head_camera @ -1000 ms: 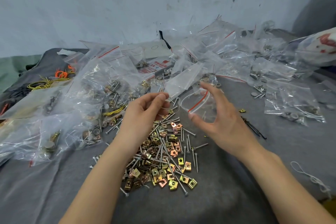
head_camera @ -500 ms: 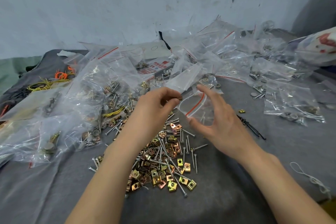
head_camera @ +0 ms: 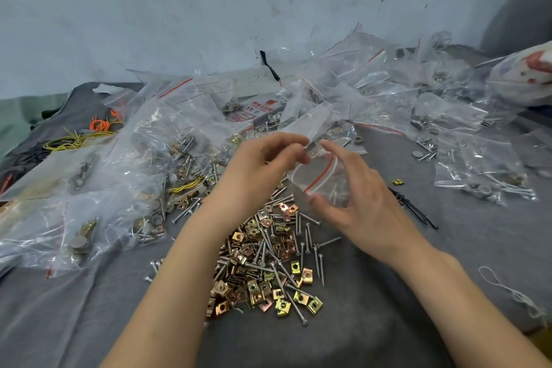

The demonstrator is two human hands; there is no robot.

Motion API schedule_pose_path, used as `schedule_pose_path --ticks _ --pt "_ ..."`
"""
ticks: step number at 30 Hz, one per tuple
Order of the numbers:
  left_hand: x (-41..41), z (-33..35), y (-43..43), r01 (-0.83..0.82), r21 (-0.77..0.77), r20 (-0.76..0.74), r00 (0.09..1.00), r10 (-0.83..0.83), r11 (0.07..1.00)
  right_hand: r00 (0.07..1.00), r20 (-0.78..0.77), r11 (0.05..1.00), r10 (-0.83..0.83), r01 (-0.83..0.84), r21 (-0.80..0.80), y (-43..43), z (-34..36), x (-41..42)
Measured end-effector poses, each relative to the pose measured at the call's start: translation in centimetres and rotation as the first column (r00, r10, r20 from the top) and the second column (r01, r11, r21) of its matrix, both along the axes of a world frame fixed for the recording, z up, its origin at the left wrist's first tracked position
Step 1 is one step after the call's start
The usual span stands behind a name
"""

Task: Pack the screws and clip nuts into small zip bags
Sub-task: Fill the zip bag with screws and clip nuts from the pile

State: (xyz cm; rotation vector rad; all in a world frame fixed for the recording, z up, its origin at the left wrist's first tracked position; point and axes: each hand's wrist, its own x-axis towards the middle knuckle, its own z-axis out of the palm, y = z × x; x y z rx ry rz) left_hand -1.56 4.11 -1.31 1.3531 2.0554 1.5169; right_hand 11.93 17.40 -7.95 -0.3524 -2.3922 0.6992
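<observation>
My right hand [head_camera: 363,209] grips the open zip bag [head_camera: 324,178]. My left hand [head_camera: 263,167] curls at its mouth; its hold I cannot tell.

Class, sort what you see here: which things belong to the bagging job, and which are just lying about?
Belong: small zip bag in the right hand; left hand at its mouth; clip nuts; screws; filled bags.
Lying about: yellow wires; orange ties; black cable tie; white string.
</observation>
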Motion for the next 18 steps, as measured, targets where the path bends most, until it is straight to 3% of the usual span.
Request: schedule_pose_path --ticks 3,7,13,18 --pt "-1.7 0.0 -1.5 -0.153 0.016 0.005 0.988 0.153 0.988 1.000 -0.001 1.000 0.010 -0.010 -0.002 -0.1 0.0 0.1" --pt "-3.3 -1.4 -3.0 -0.287 -0.196 -0.180 0.951 0.253 0.938 1.000 0.009 1.000 0.015 -0.015 0.006 -0.2 0.1 0.1" --pt "-2.7 -3.3 -2.8 -0.180 -0.423 -0.343 0.939 0.027 0.888 1.000 0.015 1.000 0.008 -0.008 -0.006 -0.3 0.2 0.1" --pt "-1.5 -4.3 -2.0 -0.183 -0.510 -0.514 0.849 -0.127 0.840 1.000 0.015 1.000 0.004 -0.004 -0.002 -0.4 0.2 0.1"
